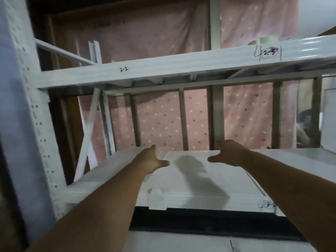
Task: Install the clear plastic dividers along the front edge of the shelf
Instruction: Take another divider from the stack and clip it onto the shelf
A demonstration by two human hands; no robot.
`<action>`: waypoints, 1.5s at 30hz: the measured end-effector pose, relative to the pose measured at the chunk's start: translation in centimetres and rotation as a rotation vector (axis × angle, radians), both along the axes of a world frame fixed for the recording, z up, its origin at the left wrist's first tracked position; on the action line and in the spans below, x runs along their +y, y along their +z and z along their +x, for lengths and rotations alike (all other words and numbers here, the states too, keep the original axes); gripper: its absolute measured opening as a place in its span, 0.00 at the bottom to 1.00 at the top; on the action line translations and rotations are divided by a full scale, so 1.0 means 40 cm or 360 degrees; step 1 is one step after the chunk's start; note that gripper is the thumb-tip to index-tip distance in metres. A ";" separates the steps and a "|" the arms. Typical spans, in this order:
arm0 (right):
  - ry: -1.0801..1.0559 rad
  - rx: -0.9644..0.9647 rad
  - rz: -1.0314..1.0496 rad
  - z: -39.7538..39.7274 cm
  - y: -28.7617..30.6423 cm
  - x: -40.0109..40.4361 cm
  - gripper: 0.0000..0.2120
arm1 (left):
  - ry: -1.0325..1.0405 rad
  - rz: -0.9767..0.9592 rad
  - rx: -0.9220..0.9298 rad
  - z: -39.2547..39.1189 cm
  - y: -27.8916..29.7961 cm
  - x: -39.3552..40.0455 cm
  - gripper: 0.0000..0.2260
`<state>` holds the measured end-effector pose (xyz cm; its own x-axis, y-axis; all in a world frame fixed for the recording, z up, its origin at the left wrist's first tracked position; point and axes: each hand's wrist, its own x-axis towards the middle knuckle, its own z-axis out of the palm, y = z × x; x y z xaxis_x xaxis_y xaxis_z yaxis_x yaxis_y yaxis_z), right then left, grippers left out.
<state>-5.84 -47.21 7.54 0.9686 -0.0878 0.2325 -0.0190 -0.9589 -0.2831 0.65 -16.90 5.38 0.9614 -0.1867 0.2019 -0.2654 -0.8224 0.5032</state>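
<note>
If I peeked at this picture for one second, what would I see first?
Two bare arms stretch over a white shelf, the left hand and right hand open with thumbs pointing at each other near the back. Between them lies a dark shadow. Behind hangs a pink dotted curtain.

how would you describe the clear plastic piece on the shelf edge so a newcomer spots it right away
Start at the white metal rack and drop to the lower shelf that both arms reach over. On its front edge, just right of the left forearm, sits the clear plastic piece, hooked over the lip. It is the only see-through part there; a handwritten label lies further right.
</note>
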 end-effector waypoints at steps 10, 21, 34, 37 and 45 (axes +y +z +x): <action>0.0556 0.0034 0.0136 0.146 -0.052 0.402 0.42 | 0.0365 -0.0119 0.0031 -0.025 -0.075 0.378 0.38; 0.0824 0.0165 -0.0076 0.236 -0.118 0.655 0.39 | 0.0647 0.0102 0.0130 0.026 -0.143 0.585 0.36; 0.0926 0.0158 -0.0322 0.262 -0.147 0.698 0.19 | 0.0861 0.0041 0.0161 0.099 -0.155 0.589 0.32; 0.0935 0.0114 -0.0346 0.254 -0.146 0.696 0.20 | 0.0932 -0.0127 0.0149 0.111 -0.147 0.590 0.30; 0.1013 0.0076 -0.0304 0.239 -0.121 0.677 0.21 | 0.0952 -0.1555 -0.0162 0.127 -0.103 0.589 0.29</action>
